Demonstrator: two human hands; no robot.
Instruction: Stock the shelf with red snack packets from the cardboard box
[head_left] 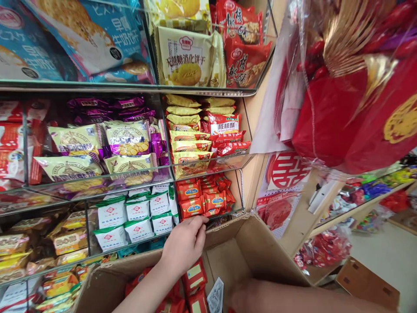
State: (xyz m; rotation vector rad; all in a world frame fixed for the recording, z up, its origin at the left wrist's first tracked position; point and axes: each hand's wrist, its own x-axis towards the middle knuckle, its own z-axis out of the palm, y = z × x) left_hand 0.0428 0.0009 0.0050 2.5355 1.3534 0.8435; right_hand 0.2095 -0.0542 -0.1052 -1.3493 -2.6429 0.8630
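My left hand (186, 239) reaches over the back rim of an open cardboard box (250, 243) to the front of a shelf compartment. Its fingers are curled together beside small red snack packets (215, 201) stacked there; what they grip, if anything, is hidden. Down inside the box is my right hand (246, 295), smeared by motion, so its fingers cannot be made out. More red packets (195, 278) lie in the box, partly covered by my left forearm. Between the hands, a white printed slip or packet (215, 295) rests against them.
Glass-fronted shelves hold white-and-green packets (138, 211), walnut biscuits (192, 145) and purple-and-cream biscuit packs (127, 137). Red decorations in plastic (329, 117) hang at the upper right. A wooden shelf post (312, 204) stands right of the box. A brown board (368, 284) lies on the floor.
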